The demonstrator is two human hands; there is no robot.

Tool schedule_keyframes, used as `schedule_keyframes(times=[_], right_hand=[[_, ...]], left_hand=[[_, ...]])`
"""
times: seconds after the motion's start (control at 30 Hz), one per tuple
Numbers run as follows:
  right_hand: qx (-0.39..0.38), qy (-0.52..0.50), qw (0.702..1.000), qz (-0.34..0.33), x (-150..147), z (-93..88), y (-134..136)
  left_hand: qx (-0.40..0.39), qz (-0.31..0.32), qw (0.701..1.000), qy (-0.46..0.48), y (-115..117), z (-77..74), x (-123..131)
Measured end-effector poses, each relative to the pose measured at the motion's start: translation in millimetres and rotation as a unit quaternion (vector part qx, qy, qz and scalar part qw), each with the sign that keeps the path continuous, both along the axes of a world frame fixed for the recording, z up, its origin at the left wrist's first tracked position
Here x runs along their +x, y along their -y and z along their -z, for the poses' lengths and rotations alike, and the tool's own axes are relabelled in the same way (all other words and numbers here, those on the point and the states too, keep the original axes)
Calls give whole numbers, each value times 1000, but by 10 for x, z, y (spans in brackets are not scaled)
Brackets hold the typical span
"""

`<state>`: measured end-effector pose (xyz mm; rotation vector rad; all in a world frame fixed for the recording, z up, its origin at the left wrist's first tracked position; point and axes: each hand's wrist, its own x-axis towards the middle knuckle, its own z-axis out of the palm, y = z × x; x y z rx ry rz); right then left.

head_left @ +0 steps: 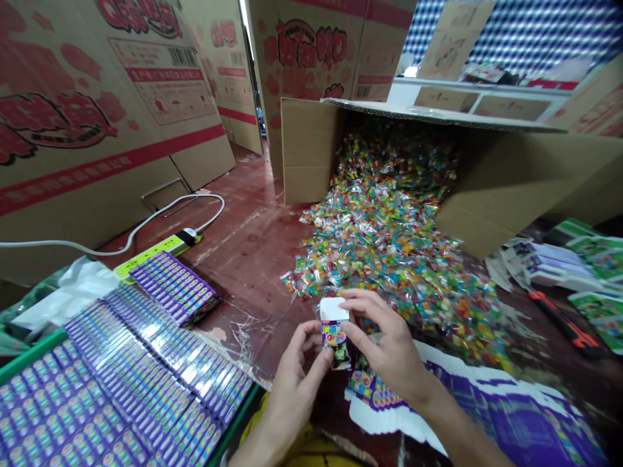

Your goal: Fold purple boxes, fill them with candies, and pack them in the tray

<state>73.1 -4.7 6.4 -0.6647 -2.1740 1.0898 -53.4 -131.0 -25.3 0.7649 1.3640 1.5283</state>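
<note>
The left hand (296, 379) grips a small purple printed box (335, 340), held upright above the surface (243, 250) with its white top flap raised; what is inside does not show. The right hand (387, 337), fingers curved, has its fingertips at the box's upper edge; whether it pinches there I cannot tell. Beyond, a large cardboard carton (309, 152) lies on its side, clear packets of multicoloured pieces (384, 227) filling its mouth and spilling out toward the hands. At left, a green-rimmed tray (34, 357) holds closely packed rows of purple boxes (141, 353), with another block of boxes (172, 285) just beyond. Flattened cartons (506, 408) lie overlapping at right.
</note>
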Motion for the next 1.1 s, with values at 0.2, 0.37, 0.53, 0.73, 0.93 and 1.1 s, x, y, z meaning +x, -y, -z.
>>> schedule_keyframes(times=[0.2,0.37,0.53,0.73,0.93,1.1], right_hand=[[-151,-56,987,18,56,281,193],[-156,-46,986,28,33,299,262],[-110,-31,993,34,44,261,284],[-207,-87,974,22,30,252,289],[-283,-74,956,-30,-22,191,184],[-351,0,936,-36,-34,166,46]], left_hand=[[28,-27,999,4,35,22,19],[18,-43,999,-25,88,20,6],[8,51,998,20,96,29,-65],[26,46,994,92,54,61,-82],[-5,18,996,83,68,94,-70],[-30,17,999,-17,109,111,-70]])
